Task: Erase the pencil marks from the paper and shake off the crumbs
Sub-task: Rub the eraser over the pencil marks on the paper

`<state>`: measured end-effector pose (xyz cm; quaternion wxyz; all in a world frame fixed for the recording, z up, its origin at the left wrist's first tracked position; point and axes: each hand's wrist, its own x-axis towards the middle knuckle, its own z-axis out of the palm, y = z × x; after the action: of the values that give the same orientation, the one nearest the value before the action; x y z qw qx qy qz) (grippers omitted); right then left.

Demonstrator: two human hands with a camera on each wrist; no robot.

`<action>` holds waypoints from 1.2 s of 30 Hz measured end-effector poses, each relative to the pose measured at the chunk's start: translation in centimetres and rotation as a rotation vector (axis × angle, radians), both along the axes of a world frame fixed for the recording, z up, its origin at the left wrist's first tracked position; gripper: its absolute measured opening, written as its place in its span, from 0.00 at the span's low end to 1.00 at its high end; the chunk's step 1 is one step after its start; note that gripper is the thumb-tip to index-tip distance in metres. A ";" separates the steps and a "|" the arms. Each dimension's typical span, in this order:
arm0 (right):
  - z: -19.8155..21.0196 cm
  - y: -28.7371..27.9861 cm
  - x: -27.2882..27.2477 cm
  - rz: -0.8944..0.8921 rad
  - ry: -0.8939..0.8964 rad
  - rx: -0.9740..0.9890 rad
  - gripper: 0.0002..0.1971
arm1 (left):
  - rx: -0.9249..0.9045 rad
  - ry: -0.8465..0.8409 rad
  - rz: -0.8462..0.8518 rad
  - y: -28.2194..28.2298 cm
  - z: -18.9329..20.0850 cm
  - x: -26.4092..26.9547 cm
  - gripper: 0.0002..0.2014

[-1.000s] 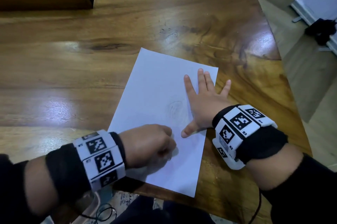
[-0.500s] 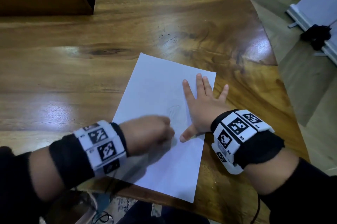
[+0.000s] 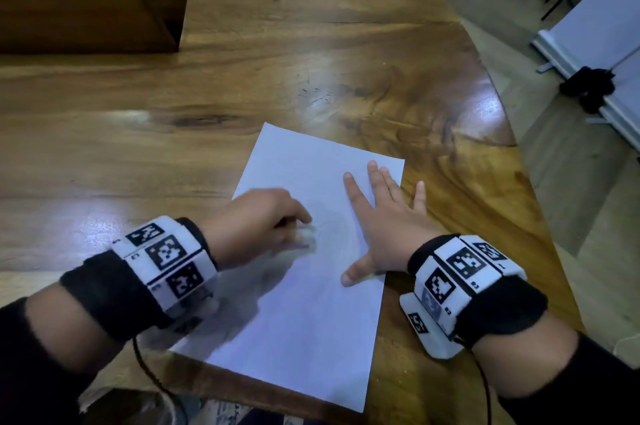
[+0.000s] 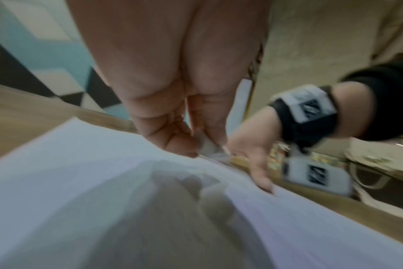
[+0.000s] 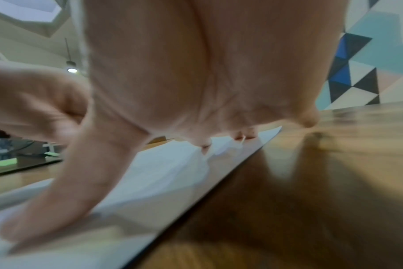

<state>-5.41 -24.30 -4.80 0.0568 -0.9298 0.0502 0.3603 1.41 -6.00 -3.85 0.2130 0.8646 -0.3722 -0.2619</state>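
1. A white sheet of paper [image 3: 311,303] was seen lying flat on the glossy wooden surface [image 3: 173,154], set at a slant, with its near corner reaching the surface's front edge.
2. The right hand [image 3: 381,230] was laid palm-down on the right part of the paper, its fingers [image 3: 375,179] straight and spread wide and nothing held in it; the little finger reached past the paper's right edge onto the wood, and the thumb pointed toward the left hand.
3. The left hand [image 3: 256,224] was found over the left-middle part of the sheet, its fingers curled and closed around a small pale object, taken to be the eraser [image 3: 306,237]. The object was blurred in the head view.
4. In the left wrist view, a whitish piece [image 4: 207,143] was seen pinched between the thumb and fingertips [image 4: 173,140] and pressed down against the paper [image 4: 81,172].
5. Faint grey pencil marks [image 3: 329,227] were made out on the sheet between the two hands, just beside the eraser.
6. In the right wrist view, the right hand's thumb [image 5: 65,191] and fingertips were shown resting on the paper [image 5: 173,178], close to its right edge.
7. A brown cardboard box [image 3: 86,19] was seen at the far left of the surface, well apart from the paper.
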 end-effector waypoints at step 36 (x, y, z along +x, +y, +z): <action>0.0 -0.4 1.6 -0.006 -0.177 0.063 0.71 | 0.131 -0.143 -0.051 -7.1 -0.1 4.8 0.04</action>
<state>-3.84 -24.71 -4.83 0.0912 -0.9555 0.0366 0.2781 6.26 -13.06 -3.93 0.1222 0.8834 -0.3903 -0.2286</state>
